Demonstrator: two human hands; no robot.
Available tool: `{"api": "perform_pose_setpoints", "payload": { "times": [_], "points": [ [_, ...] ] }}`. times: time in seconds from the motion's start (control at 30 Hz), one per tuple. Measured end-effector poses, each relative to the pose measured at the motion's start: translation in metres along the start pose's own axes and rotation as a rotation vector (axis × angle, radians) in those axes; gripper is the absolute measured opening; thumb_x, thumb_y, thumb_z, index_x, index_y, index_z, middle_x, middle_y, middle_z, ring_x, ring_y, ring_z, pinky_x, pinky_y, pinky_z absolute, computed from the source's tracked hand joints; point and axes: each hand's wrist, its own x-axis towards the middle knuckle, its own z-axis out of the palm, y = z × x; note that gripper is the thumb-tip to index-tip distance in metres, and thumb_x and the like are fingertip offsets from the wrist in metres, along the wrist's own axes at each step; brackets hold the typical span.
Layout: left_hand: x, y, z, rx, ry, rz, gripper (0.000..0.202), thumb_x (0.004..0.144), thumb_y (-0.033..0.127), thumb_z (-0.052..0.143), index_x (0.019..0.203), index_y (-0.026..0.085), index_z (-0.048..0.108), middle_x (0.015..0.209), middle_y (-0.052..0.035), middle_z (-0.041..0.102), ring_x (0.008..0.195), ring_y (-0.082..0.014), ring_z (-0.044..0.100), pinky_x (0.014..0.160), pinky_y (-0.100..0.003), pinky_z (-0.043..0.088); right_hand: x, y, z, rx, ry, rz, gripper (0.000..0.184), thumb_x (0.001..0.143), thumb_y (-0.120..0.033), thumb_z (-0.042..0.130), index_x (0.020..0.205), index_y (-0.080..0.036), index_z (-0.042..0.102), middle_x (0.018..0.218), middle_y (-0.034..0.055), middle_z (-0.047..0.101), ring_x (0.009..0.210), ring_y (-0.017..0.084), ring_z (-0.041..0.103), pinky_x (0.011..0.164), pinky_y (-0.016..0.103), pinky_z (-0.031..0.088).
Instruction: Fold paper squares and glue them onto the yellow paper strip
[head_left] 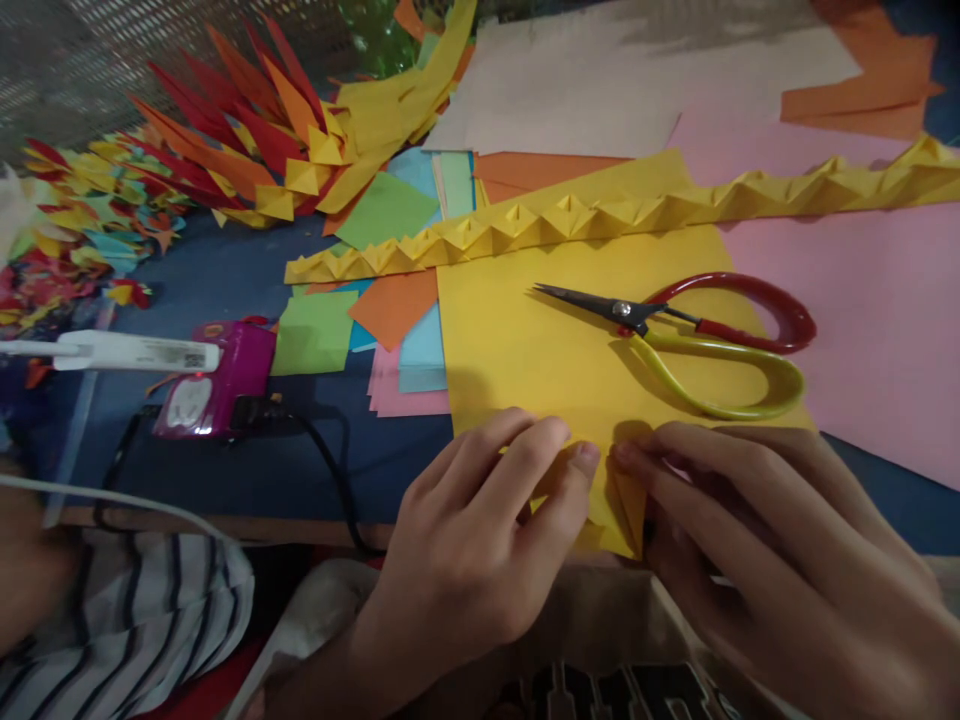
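Observation:
Between my hands, at the table's near edge, is a folded piece of yellow paper [624, 515]. My left hand [491, 540] bends over its left side with curled fingers, thumb and fingertips on the paper. The fingers of my right hand [765, 530] pinch its right side. Beneath and beyond lies a large yellow sheet [510, 340]. On that sheet rest scissors [634, 318] with one red and one yellow handle, blades pointing left. Farther back, a long pleated yellow paper strip [517, 228] with raised peaks crosses the stack of sheets.
A purple power adapter [232, 385] with a white plug and black cable sits left. Green [315, 330], orange and blue paper squares lie near it. Red and orange folded spikes [247, 130] and paper scraps [90, 220] fill the back left. Pink sheets [862, 320] lie right. Someone's striped sleeve [150, 620] is lower left.

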Motion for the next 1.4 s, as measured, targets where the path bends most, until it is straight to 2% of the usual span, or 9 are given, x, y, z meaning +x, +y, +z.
{"api": "perform_pose_setpoints", "payload": {
  "times": [0.17,0.3,0.47,0.6,0.7,0.87,1.03,1.27,1.4],
  "points": [
    [0.001,0.002,-0.001,0.068,-0.01,0.016,0.022,0.103,0.007,0.062,0.12,0.008,0.076,0.127,-0.0167,0.074,0.119,-0.0305,0.069,0.098,-0.043,0.062,0.001,-0.002,0.0,-0.011,0.003,0.006,0.042,0.091,-0.011,0.072,0.133,-0.004,0.068,0.137,0.0181,0.066,0.118,0.035,0.064,0.104,0.054,0.055],
    [0.0,0.004,-0.003,0.143,-0.022,0.006,0.027,0.104,0.006,0.058,0.122,0.014,0.077,0.128,-0.0125,0.075,0.118,-0.0303,0.067,0.096,-0.045,0.059,0.003,-0.003,-0.001,-0.03,0.03,0.006,0.039,0.092,-0.012,0.071,0.13,-0.005,0.068,0.135,0.0185,0.067,0.115,0.033,0.063,0.103,0.054,0.056],
    [-0.004,0.011,0.001,-0.04,0.1,-0.132,0.044,0.104,-0.001,0.046,0.135,0.017,0.072,0.138,-0.011,0.068,0.12,-0.0238,0.064,0.1,-0.038,0.056,0.011,-0.009,-0.001,-0.106,0.066,-0.017,0.034,0.09,-0.011,0.072,0.123,-0.005,0.069,0.122,0.0182,0.069,0.111,0.032,0.066,0.098,0.05,0.057],
    [-0.003,0.02,-0.001,-0.131,0.139,-0.3,0.041,0.108,0.01,0.053,0.149,0.014,0.06,0.133,-0.0117,0.068,0.118,-0.0201,0.067,0.106,-0.035,0.056,0.014,-0.021,-0.004,-0.174,0.077,0.054,0.025,0.092,-0.019,0.074,0.116,-0.01,0.071,0.117,0.0157,0.071,0.105,0.034,0.066,0.088,0.053,0.056],
    [0.0,0.026,-0.002,-0.086,0.094,-0.365,0.033,0.111,0.023,0.058,0.142,0.014,0.062,0.123,-0.0094,0.071,0.112,-0.0202,0.069,0.1,-0.034,0.059,0.015,-0.03,-0.007,-0.204,0.077,0.094,0.02,0.096,-0.023,0.07,0.112,-0.012,0.072,0.115,0.0157,0.071,0.101,0.035,0.063,0.083,0.053,0.053],
    [0.005,0.03,0.001,-0.032,0.087,-0.333,0.028,0.113,0.033,0.055,0.132,0.017,0.066,0.116,-0.0067,0.073,0.107,-0.0222,0.069,0.092,-0.037,0.062,0.015,-0.041,-0.007,-0.197,0.118,0.146,0.008,0.099,-0.022,0.067,0.101,-0.014,0.07,0.106,0.0134,0.07,0.096,0.03,0.062,0.081,0.046,0.049],
    [0.005,0.027,0.005,-0.002,-0.011,-0.289,0.026,0.108,0.018,0.06,0.134,0.019,0.066,0.123,-0.0054,0.071,0.111,-0.0229,0.066,0.101,-0.041,0.059,0.013,-0.046,-0.004,-0.125,0.107,0.192,0.006,0.099,-0.019,0.069,0.094,-0.017,0.067,0.094,0.0086,0.067,0.09,0.024,0.061,0.079,0.042,0.049],
    [0.011,0.015,0.001,-0.101,-0.051,-0.177,0.014,0.108,0.014,0.058,0.114,0.017,0.07,0.115,-0.0038,0.07,0.109,-0.0211,0.065,0.095,-0.037,0.059,0.013,-0.045,-0.002,0.039,0.11,0.076,0.011,0.094,-0.012,0.074,0.088,-0.016,0.065,0.096,0.0068,0.069,0.092,0.021,0.064,0.087,0.041,0.054],
    [0.015,0.007,-0.004,-0.152,-0.135,-0.127,0.013,0.108,0.015,0.058,0.11,0.016,0.07,0.113,-0.004,0.069,0.107,-0.0204,0.065,0.09,-0.035,0.058,0.011,-0.027,-0.012,0.056,0.114,0.009,0.013,0.093,-0.012,0.076,0.103,-0.017,0.07,0.11,0.0059,0.073,0.1,0.02,0.066,0.095,0.039,0.056]
  ]
}}
